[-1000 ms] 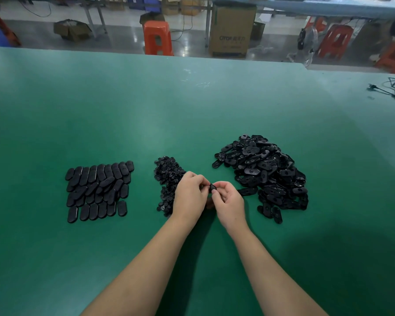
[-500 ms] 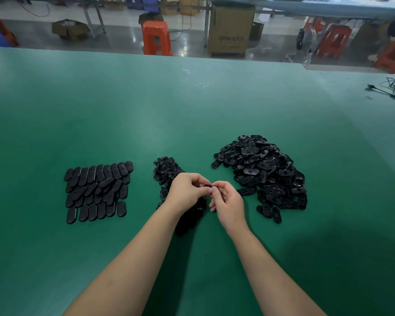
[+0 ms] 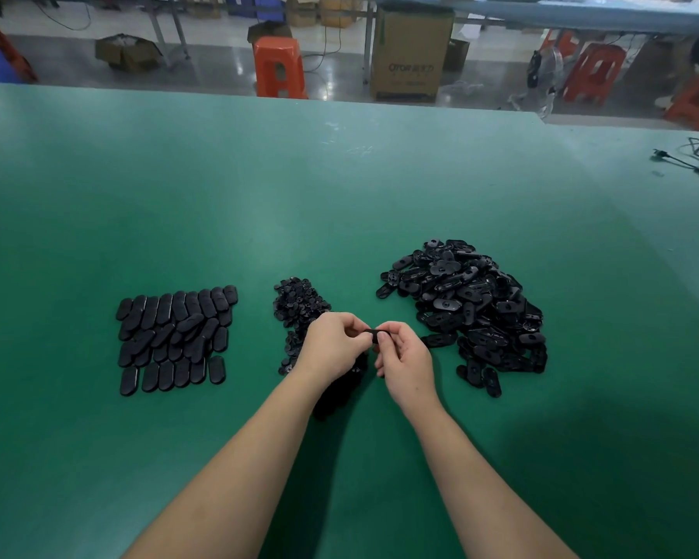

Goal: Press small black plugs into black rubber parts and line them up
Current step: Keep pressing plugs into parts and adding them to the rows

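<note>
Dim overhead light sheens the green table (image 3: 340, 187); dark shadows pool near the arms; far edges bend.

Cardboard box (image 3: 410, 54): standing on the floor beyond the green table, it is showing grey print reading "OTOR", followed by characters too small to read.
Other text: nothing else is reading clearly.
</note>
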The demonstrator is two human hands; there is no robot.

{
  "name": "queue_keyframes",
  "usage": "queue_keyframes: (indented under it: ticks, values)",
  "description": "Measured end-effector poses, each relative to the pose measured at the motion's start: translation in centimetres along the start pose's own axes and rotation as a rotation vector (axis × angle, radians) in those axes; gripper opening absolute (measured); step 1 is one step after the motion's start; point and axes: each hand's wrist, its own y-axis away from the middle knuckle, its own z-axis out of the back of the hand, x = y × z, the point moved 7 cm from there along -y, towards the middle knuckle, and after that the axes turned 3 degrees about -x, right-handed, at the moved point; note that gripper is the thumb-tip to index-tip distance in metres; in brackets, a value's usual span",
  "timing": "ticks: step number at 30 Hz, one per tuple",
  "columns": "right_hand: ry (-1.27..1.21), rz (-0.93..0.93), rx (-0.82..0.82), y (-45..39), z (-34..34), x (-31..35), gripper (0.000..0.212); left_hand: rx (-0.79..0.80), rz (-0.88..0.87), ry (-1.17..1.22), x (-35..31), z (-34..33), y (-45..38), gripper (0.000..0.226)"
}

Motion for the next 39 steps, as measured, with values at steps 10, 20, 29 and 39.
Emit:
queue_keyframes:
  ticks: [10, 20, 29, 39]
  values:
    - [-0.057, -0.020, -0.010, 0.0, 0.3, 0.1, 0.015, -0.061, -0.048, -0.045, -1.0, -0.2, 0.6, 0.007]
    - [-0.034, -0.018, -0.029, 0.0, 0.4, -0.1, 0.013, -0.014, -0.408, -0.269, -2.6, -0.4, 1.6, 0.033]
    - [-0.060, -0.031, -0.019, 0.5, 0.3, 0.8, 0.010, -0.301, -0.537, -0.473, -0.6, 4.8, 1.6, 0.022]
    - [0.017, -0.017, -0.019, 0.7, 0.3, 1.2, 0.009, -0.688, 0.087, -0.536, 11.1, 19.4, 0.4, 0.027]
